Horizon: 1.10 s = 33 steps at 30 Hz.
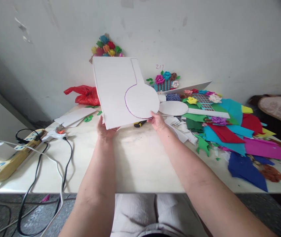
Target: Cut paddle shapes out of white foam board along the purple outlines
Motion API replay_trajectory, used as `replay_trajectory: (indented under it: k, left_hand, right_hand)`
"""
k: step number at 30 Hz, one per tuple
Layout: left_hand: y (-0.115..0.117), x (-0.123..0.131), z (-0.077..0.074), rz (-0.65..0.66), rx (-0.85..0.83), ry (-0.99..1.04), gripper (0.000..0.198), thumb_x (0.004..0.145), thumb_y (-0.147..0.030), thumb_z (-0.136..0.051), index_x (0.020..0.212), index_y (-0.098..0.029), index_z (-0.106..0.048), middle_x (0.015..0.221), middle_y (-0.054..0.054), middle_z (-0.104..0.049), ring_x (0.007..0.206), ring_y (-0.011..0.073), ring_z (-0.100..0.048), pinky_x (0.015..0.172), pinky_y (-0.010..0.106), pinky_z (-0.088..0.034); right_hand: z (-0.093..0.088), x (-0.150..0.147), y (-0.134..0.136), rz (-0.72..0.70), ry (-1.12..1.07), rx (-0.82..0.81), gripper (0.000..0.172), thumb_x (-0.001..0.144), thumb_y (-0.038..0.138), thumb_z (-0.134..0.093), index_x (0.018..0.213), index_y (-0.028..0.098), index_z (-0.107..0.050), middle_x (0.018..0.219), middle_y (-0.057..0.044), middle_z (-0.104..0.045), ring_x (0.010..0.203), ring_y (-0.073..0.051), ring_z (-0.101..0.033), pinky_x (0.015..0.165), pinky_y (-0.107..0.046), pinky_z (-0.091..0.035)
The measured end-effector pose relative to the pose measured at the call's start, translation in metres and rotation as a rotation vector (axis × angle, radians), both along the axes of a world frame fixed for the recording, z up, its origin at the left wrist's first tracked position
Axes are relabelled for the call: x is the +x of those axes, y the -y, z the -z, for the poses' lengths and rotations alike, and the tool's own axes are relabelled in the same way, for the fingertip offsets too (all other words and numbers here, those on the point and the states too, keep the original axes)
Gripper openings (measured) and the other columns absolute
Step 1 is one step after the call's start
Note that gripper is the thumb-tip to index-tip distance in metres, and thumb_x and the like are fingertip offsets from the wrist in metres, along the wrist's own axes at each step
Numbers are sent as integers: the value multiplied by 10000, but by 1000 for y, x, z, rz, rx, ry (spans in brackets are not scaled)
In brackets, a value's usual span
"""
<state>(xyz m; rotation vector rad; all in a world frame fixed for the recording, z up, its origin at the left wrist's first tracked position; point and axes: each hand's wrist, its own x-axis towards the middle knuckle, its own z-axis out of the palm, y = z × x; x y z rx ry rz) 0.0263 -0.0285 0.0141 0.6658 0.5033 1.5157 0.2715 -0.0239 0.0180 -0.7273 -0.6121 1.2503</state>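
A white board [113, 89] is held up above the table, tilted towards me. A purple line on it traces a narrow neck and a round body; the board's right edge follows that same shape. My left hand [105, 130] grips the lower left corner, its fingers partly hidden behind the board. My right hand [157, 121] pinches the bottom edge of the round part between thumb and fingers. Just behind the right hand, a black and yellow tool [139, 124] lies on the table. A white oval piece with a long handle [173, 108] rests to the right.
Coloured sheets and scraps [236, 135] cover the table's right side. Paper flowers [107, 46] hang on the wall. On the left are a red plastic bag [86, 94], white sheets [76, 116], a glue gun [56, 134] and a power strip [14, 159] with trailing cables.
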Motion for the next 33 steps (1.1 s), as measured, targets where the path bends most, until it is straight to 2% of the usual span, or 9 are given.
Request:
replay_trajectory:
  k: [5,8,11,14,18,22,24,29,33]
  left_hand:
    - [-6,-3,3,-95,-90,-39,343,781,-415,-622,1032,-182,-640,882,70,-726,980,269,-662,900,401,-531]
    - [-15,1,6,-114,-189,-111,301,766,-321,-662,1028,-175,-631,834,66,-726,958,269,-671,898,395,-536]
    - [-22,7,9,-116,-163,-166,311,783,-349,-662,1044,-185,-624,912,73,-727,1014,272,-651,900,400,-535]
    - [-24,16,11,-141,-84,-183,348,802,-417,-647,1072,-200,-609,1016,77,-713,1086,258,-617,894,378,-535]
    - [-19,29,11,-93,-78,-160,375,789,-465,-660,1060,-213,-599,1056,63,-704,1099,234,-609,851,338,-548]
    - [-14,33,9,-14,-88,-184,402,775,-501,-661,1039,-203,-605,1015,66,-709,1045,222,-634,797,312,-560]
    - [-16,29,9,-67,-86,-147,413,794,-535,-619,1042,-205,-605,996,63,-710,1038,210,-637,793,297,-557]
    - [-28,17,17,-332,-69,-116,370,834,-528,-548,1060,-236,-582,1047,38,-696,1113,166,-592,835,252,-525]
    - [-34,18,23,-331,-47,-235,415,782,-570,-594,1044,-249,-590,974,32,-709,1086,168,-598,823,252,-514]
  right_hand:
    - [4,10,-3,-18,101,-2,50,722,131,-608,772,125,-608,585,10,-629,433,-99,-506,312,-192,-376]
    - [4,8,-3,32,31,24,110,779,238,-609,830,141,-612,651,-1,-660,518,-113,-556,399,-212,-456]
    - [2,0,0,5,-3,51,244,808,400,-610,889,170,-605,705,-6,-675,617,-129,-606,515,-241,-533]
    - [3,-15,4,-128,63,58,330,769,480,-646,863,167,-601,665,-18,-665,612,-141,-621,525,-247,-544]
    - [6,-42,8,-249,149,63,275,722,379,-716,861,165,-612,698,-17,-692,586,-134,-621,509,-241,-529]
    - [5,-51,10,-140,158,-19,139,702,169,-695,824,155,-631,647,10,-690,526,-117,-595,524,-237,-508]
    - [4,-45,10,-109,172,-50,97,693,105,-660,781,142,-639,617,5,-686,532,-126,-603,539,-242,-503]
    - [2,-23,11,-87,199,-56,117,675,49,-649,749,139,-643,605,8,-687,554,-131,-619,528,-223,-495]
    - [4,-22,6,38,96,-115,70,762,84,-612,748,150,-628,593,10,-679,609,-138,-648,636,-263,-549]
